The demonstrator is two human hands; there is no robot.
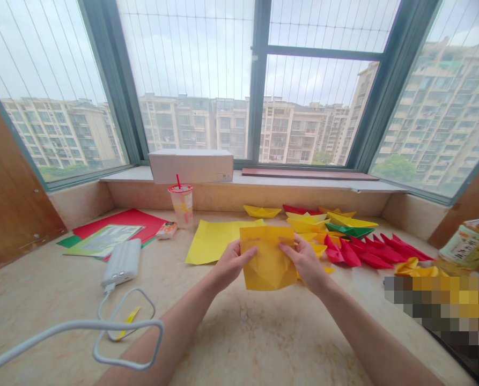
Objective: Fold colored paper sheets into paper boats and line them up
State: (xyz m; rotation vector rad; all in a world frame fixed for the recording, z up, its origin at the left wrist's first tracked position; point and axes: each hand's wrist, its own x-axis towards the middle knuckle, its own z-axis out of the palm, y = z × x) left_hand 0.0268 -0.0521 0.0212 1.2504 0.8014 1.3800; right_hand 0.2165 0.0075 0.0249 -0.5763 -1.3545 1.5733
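Between my two hands is a sheet of orange-yellow paper [268,262] with crease lines, held up above the counter. My left hand [231,261] pinches its left edge, thumb on the near face and the other fingers behind. On the opposite edge, my right hand [303,260] grips it the same way. Behind the held sheet lies flat yellow paper [211,241]. Just beyond my right hand are several folded paper boats, among them a yellow boat [262,212] and a green boat [349,231]. Red folded paper pieces [378,252] lie in a row to the right.
At left are a white power bank [121,261] with a looping cable [129,324], red paper [118,222] and a small orange-white packet [167,230]. A plastic cup [182,206] with a straw stands near the sill, below a white box [191,166]. A bottle [468,244] stands far right.
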